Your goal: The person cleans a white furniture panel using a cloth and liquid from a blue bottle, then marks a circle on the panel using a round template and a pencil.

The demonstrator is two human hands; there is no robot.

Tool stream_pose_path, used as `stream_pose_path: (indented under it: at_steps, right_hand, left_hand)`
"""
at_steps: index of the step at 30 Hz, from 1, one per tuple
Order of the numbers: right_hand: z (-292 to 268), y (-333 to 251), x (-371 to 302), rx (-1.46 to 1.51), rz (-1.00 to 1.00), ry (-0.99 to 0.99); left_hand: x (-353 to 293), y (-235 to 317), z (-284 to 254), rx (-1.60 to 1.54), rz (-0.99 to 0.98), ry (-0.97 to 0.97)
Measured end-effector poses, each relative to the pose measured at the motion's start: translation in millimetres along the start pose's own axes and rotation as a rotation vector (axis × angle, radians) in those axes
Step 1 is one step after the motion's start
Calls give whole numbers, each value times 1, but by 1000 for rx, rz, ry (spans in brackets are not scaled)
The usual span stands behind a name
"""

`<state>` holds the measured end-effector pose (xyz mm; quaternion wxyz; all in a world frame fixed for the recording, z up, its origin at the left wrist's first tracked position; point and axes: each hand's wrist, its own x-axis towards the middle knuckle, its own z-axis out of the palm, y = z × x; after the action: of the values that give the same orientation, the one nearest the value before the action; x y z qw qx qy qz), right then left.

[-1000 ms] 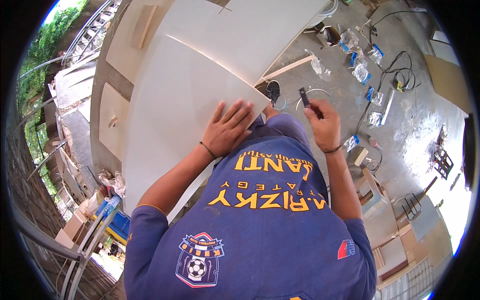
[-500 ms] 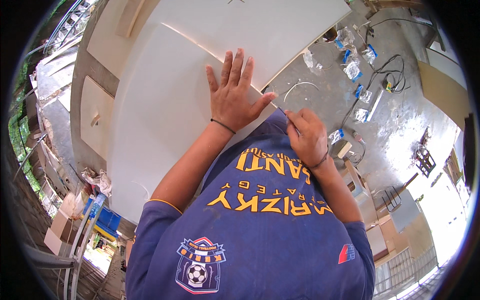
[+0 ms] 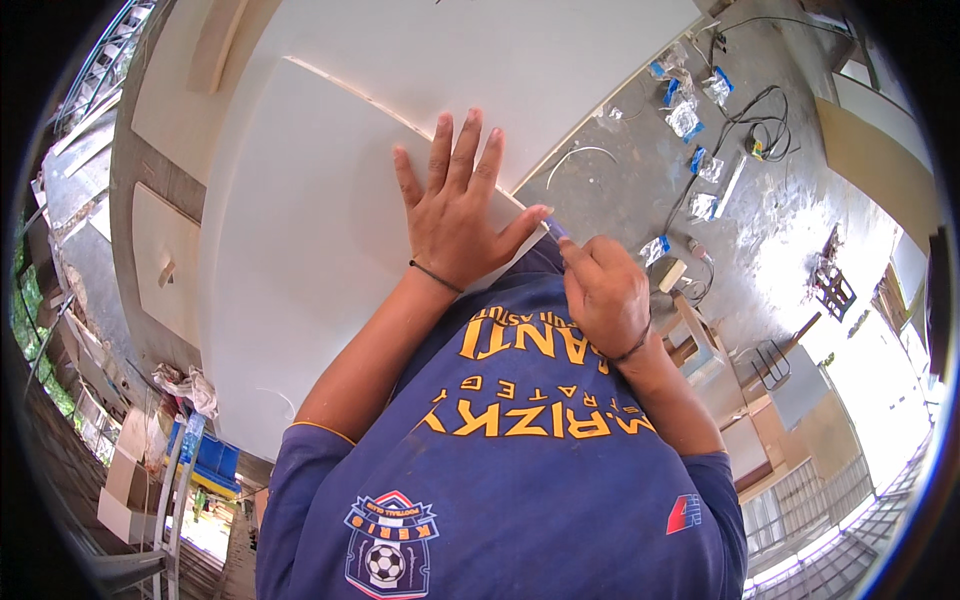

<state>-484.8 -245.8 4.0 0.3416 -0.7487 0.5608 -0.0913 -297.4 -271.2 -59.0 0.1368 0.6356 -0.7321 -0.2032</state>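
Note:
My left hand (image 3: pixel 450 220) lies flat with fingers spread on a white panel (image 3: pixel 310 230), holding nothing. Its thumb reaches to the panel's narrow edge at the right corner. Just beyond that thumb, my right hand (image 3: pixel 605 290) is closed around a slim purple-blue hand tool (image 3: pixel 555 229), whose exact kind is unclear. The tool's tip is at or very near the panel's corner; contact cannot be made out. A second white panel (image 3: pixel 480 60) lies farther off, along the first panel's pale, rough edge.
On the concrete floor to the right are scraps of foil and blue wrapping (image 3: pixel 685 120), a coiled black cable (image 3: pixel 775 135) and a thin curved strip (image 3: pixel 580 155). A pale board (image 3: pixel 165 255) with a small wood piece sits at left. Metal rails (image 3: pixel 172 500) stand at lower left.
The whole view has shifted slightly. My right hand has come a little closer to the left thumb with the tool, its wrist turning. My left hand stays flat on the panel.

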Motion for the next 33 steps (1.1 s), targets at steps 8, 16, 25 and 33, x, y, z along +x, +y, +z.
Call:
stream_pose_path:
  at_steps: [8,16,25,33]
  right_hand:
    - [3,0,0,29,10,14]
    - [7,5,1,20,-8,3]
    - [12,11,3,30,-33,8]
    - [19,21,9,115,-67,43]
  left_hand:
    - [1,2,0,35,22,-15]
    - [2,3,-2,63,24,-47]
    - [3,4,-2,72,22,-68]
    - [4,5,-2,86,2,-76]
